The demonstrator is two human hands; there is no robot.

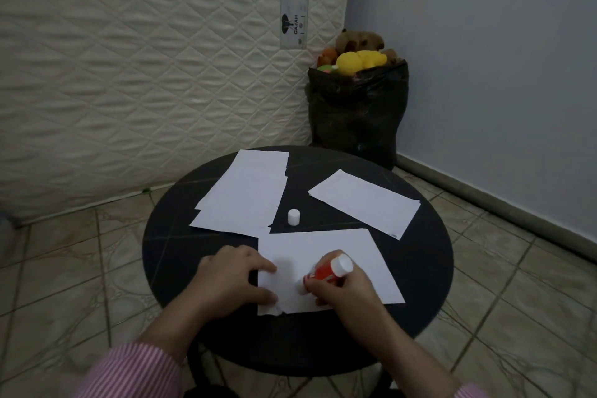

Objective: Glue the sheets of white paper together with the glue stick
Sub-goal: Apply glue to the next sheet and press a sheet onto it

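Glue stick [329, 271]: one; red barrel, white base cap uppermost, tilted, its white tip pressed down onto the near sheet. Held in the right hand [339, 287], whose grip is curled closed around the barrel.

Near sheet of white paper [355, 255]: one; lies flat at 6 o'clock on the desk, long side across, lower left corner ragged and slightly crumpled. The left hand [232, 278] rests on its left edge, fingers bent and pressing down flat, pinching nothing.

Stack of white paper [245, 197]: one pile at 11 o'clock, several sheets loosely fanned so that stepped edges show on both sides; exact sheet count cannot be told.

Second stack of white paper [365, 203]: one at 2 o'clock, lying askew, at least two sheets by the doubled right edge.

Glue cap [293, 216]: one; small white cylinder, upright at the desk's centre, between the two stacks, apart from the near sheet.

Desk [426, 255]: one; round, black top.

Sleeves [135, 371]: two, pink-and-white striped.

Black bag [355, 113]: one, at 12 o'clock on the tiled floor in the corner, filled with plush toys. A quilted mattress [145, 74] stands against the wall beside it.
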